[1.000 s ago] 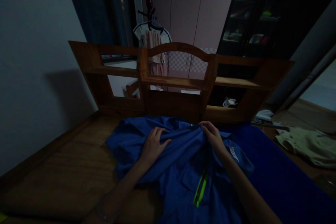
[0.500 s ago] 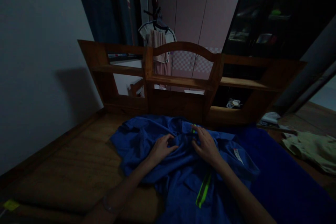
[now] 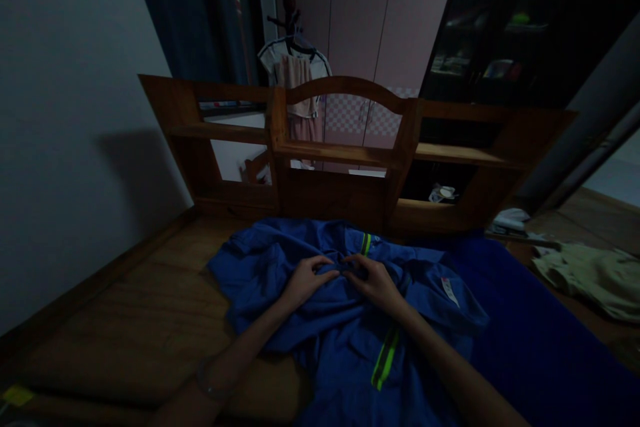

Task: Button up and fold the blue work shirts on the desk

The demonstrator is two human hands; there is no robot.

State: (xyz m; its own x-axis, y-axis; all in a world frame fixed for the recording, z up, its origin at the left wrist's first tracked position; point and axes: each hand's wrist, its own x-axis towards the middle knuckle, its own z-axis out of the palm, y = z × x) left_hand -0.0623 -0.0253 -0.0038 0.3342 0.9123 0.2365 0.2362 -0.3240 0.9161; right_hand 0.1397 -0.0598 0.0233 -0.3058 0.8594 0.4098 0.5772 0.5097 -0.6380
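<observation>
While both hands meet over the middle of the blue garment point(image 3: 345, 327), the step in hand looks like working a small gathered part of its cloth. The left hand point(image 3: 303, 281) and the right hand point(image 3: 379, 285) face each other, their tips close together, and the fingers of each appear to pinch the bunched fabric between thumb and forefinger. The light is dim and the tips are partly hidden, so I cannot tell whether a button, a zip or only a fold lies between them.

The garment lies loosely spread and creased on the bed point(image 3: 150, 293), near the headboard point(image 3: 340, 203), its right part reaching over the dark blue mat point(image 3: 530, 347). One green stripe point(image 3: 385, 358) shows just in front of the right hand, another beyond it, and a white label point(image 3: 449, 291) lies farther to the right.

As I judge it, the next move calls for a light, steady pinch on both sides, with the two tips lined up and the cloth between them free of slack. Tugging unevenly could drag more creases into the middle.
</observation>
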